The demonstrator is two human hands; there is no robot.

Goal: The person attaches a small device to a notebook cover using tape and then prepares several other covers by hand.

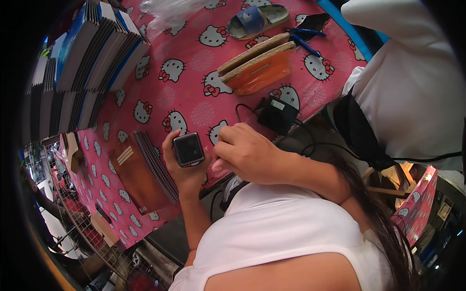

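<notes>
Head view shows a small dark device (189,149) in the left hand (191,178), near the front edge of the pink worktop (199,89); how high it is above the cloth, I cannot tell. The left hand grips it from both sides, fingers at its left side and thumb at its right, with the square glossy face turned up to the camera. Its shape is almost square, so the long axis is weak; the slightly longer side points away from the body, with the far end leaning a little to the left.

The right hand (247,154) is just beside, to the right of the device and apart from it. Its fingers are bent inward; whether they pinch something, I cannot tell. So the left hand is the nearer one, and from the right hand the device lies directly to the left, across a narrow gap.

Farther to the right, near the same front edge, rests a black box (277,115) with a cable (238,112); to the left lies a brown board (138,179)
</notes>
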